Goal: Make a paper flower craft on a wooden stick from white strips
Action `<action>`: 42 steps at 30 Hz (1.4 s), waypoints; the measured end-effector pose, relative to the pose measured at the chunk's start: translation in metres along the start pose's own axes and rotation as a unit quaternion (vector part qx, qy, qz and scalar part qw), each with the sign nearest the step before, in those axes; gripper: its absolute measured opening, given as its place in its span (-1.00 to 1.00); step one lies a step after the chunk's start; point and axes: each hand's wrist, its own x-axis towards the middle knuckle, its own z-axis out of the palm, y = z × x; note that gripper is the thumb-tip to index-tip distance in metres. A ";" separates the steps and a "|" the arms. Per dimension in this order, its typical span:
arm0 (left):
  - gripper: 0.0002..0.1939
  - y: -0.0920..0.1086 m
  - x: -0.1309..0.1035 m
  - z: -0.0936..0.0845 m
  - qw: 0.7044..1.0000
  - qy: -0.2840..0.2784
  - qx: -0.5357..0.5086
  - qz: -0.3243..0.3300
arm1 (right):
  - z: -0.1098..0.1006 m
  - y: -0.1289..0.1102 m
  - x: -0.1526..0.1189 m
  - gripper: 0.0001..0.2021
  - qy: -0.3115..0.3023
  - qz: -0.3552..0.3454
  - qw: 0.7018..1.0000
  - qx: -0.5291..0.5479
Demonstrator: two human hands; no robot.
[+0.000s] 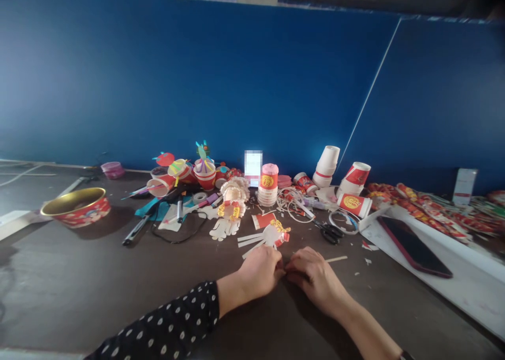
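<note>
My left hand [261, 270] is closed, its fingers curled around part of a cut paper cup [272, 235] with white strips fanning left and red and yellow curls on its right. Close beside it, my right hand [313, 276] has its thumb and fingertips pinched together, almost touching the left fingertips. Whatever lies between the right fingertips is too small to make out. A thin pale strip [336, 258] sticks out past the right hand. Just behind the cut cup lies a red paper piece [263, 220].
Black scissors [330, 233] lie behind my right hand. A phone [414, 247] rests on a white tray [442, 291] at right. Stacked cups [326, 165], a paper cup figure [232, 207] and markers stand or lie along the back. A red bowl [79, 207] is at left.
</note>
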 end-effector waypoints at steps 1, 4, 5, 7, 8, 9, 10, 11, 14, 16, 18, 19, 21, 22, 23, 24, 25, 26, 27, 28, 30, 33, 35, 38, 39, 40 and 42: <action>-0.86 0.000 0.001 0.001 1.000 0.001 -0.007 -0.002 | 0.001 -0.002 0.000 -0.93 0.000 0.006 1.000 -0.003; -0.86 -0.002 0.003 0.001 0.999 -0.005 -0.034 0.000 | 0.005 -0.005 0.000 -0.94 0.005 0.031 0.999 -0.017; -0.86 -0.003 0.003 0.001 0.999 -0.008 -0.041 0.003 | 0.006 -0.006 0.000 -0.93 0.006 0.037 0.999 -0.019; -0.85 -0.003 0.004 -0.001 0.999 -0.016 -0.046 0.011 | 0.009 -0.006 0.001 -0.91 0.008 0.048 0.999 -0.017; -0.85 -0.004 0.004 -0.002 0.999 -0.019 -0.047 0.015 | 0.010 -0.006 0.001 -0.90 0.009 0.053 0.998 -0.014; -0.85 -0.004 0.004 -0.003 0.998 -0.022 -0.047 0.021 | 0.011 -0.006 0.001 -0.90 0.010 0.059 0.998 -0.012; -0.84 -0.005 0.005 -0.004 0.998 -0.023 -0.048 0.027 | 0.012 -0.006 0.001 -0.90 0.010 0.064 0.998 -0.011; -0.84 -0.005 0.005 -0.004 0.998 -0.024 -0.048 0.032 | 0.012 -0.006 0.001 -0.91 0.010 0.067 0.998 -0.012; -0.81 -0.008 0.004 -0.004 0.997 -0.034 -0.051 0.048 | 0.012 -0.006 0.002 -0.92 0.007 0.070 0.997 -0.023; -0.79 -0.008 0.003 -0.003 0.997 -0.039 -0.045 0.049 | 0.012 -0.007 0.001 -0.92 0.006 0.074 0.997 -0.032; -0.79 -0.007 0.002 -0.003 0.998 -0.032 -0.030 0.045 | 0.012 -0.008 0.001 -0.91 0.006 0.080 0.996 -0.040; -0.79 -0.006 0.002 -0.003 0.999 -0.026 -0.022 0.040 | 0.012 -0.008 0.001 -0.90 0.006 0.080 0.996 -0.043; -0.79 -0.003 0.001 -0.003 0.999 -0.018 -0.013 0.025 | 0.013 -0.009 0.001 -0.89 0.007 0.079 0.996 -0.045; -0.80 -0.002 0.001 -0.003 1.000 -0.017 -0.012 0.015 | 0.014 -0.010 0.001 -0.88 0.009 0.080 0.996 -0.044; -0.81 -0.001 0.001 -0.003 1.000 -0.017 -0.012 0.005 | 0.015 -0.010 0.001 -0.87 0.011 0.081 0.996 -0.041; -0.81 0.000 0.001 -0.003 1.000 -0.018 -0.012 -0.003 | 0.016 -0.011 0.000 -0.88 0.014 0.086 0.996 -0.037; -0.81 0.001 0.001 -0.003 1.000 -0.020 -0.012 -0.008 | 0.016 -0.012 0.001 -0.88 0.017 0.092 0.995 -0.031; -0.80 0.001 0.000 -0.004 1.000 -0.022 -0.012 -0.011 | 0.017 -0.013 0.001 -0.88 0.021 0.099 0.994 -0.026; -0.79 0.001 0.000 -0.004 1.000 -0.024 -0.013 -0.010 | 0.018 -0.014 0.001 -0.89 0.024 0.108 0.994 -0.022; -0.78 0.001 0.000 -0.004 1.000 -0.023 -0.015 -0.008 | 0.018 -0.014 0.001 -0.89 0.027 0.116 0.993 -0.018; -0.78 0.000 0.000 -0.004 1.000 -0.022 -0.020 -0.002 | 0.018 -0.016 0.002 -0.89 0.034 0.129 0.991 -0.010; -0.80 -0.002 0.000 -0.002 0.999 -0.017 -0.028 -0.005 | 0.018 -0.018 0.005 -0.87 0.037 0.148 0.988 -0.001; -0.82 -0.003 0.000 -0.002 0.999 -0.011 -0.030 -0.010 | 0.016 -0.019 0.008 -0.86 0.029 0.159 0.987 0.000; -0.82 -0.003 0.000 -0.004 0.999 -0.001 -0.036 -0.004 | 0.014 -0.019 0.011 -0.85 0.013 0.170 0.985 0.003; -0.81 -0.003 -0.001 -0.005 0.999 -0.004 -0.041 0.005 | 0.014 -0.019 0.012 -0.85 0.009 0.171 0.985 0.006; -0.80 -0.003 -0.001 -0.007 0.999 -0.011 -0.047 0.014 | 0.013 -0.019 0.012 -0.85 0.005 0.172 0.985 0.009; -0.76 -0.003 -0.002 -0.012 0.997 -0.024 -0.066 0.043 | 0.012 -0.018 0.013 -0.87 -0.002 0.175 0.985 0.011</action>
